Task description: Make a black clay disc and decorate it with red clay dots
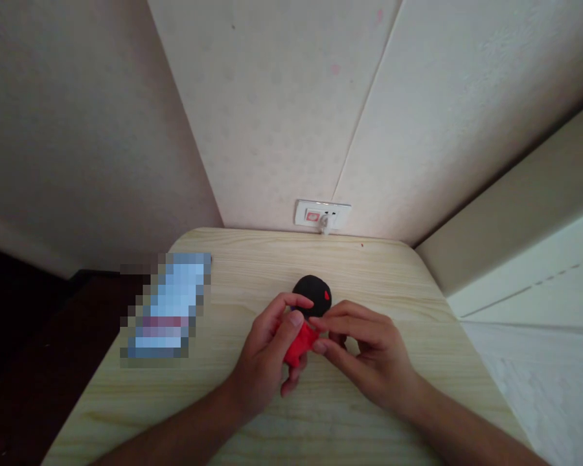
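Observation:
My left hand [272,343] is closed around a soft-looking red clay piece [298,347], its thumb pressed on the upper side. From the right, my right hand [369,349] pinches the red clay's edge between thumb and fingers. Just beyond the fingers is a round black clay piece [311,290] with a small red spot [327,295] on its right side. A left fingertip lies over the black piece's lower part. Whether the black and red pieces are joined is hidden by my fingers.
Both forearms lie over a light wood-grain table [369,272]. A blurred-out, phone-like slab [175,304] is at the table's left edge. Behind the table, the wall holds a socket [340,210] with a whitish plug [325,224] in it. One tiny red crumb [362,245] lies near the back edge.

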Available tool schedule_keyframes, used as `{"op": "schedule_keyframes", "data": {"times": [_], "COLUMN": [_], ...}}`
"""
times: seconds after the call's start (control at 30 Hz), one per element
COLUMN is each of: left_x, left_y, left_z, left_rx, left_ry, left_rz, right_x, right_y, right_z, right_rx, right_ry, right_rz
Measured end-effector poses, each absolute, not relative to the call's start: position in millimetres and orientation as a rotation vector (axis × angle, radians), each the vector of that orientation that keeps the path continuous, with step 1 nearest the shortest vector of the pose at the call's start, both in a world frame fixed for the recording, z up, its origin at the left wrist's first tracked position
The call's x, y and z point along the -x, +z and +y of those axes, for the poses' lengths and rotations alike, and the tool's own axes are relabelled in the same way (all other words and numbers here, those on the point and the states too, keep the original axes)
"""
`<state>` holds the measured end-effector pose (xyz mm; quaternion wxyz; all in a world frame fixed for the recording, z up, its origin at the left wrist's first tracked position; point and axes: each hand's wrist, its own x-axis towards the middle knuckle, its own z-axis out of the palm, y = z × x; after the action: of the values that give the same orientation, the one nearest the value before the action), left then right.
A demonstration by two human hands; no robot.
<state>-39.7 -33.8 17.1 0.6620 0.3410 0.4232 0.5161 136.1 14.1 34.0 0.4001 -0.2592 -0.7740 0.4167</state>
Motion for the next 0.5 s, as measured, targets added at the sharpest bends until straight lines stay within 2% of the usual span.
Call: {"op": "schedule_keyframes", "data": {"times": [0.13,0.27,0.5], "left_x": [40.8,43.3,49.8], "left_y": [16.0,16.3,19.3], "left_z": [-34.5,-34.9,-40.1], "left_rx": [-0.816,-1.163,-1.771], "left_ry": [1.145,1.247,1.348], "left_rz": [1.022,1.052,1.229], "right_x": [-137.9,-137.7,-136.4], "right_y": [35.8,37.6,29.2], "right_z": [17.4,16.4,17.5], "right_rx": [0.687,0.778,1.006], "right_ry": [1.123,1.224,1.787], "right_rz": [-1.943,-1.919,-1.574]}}
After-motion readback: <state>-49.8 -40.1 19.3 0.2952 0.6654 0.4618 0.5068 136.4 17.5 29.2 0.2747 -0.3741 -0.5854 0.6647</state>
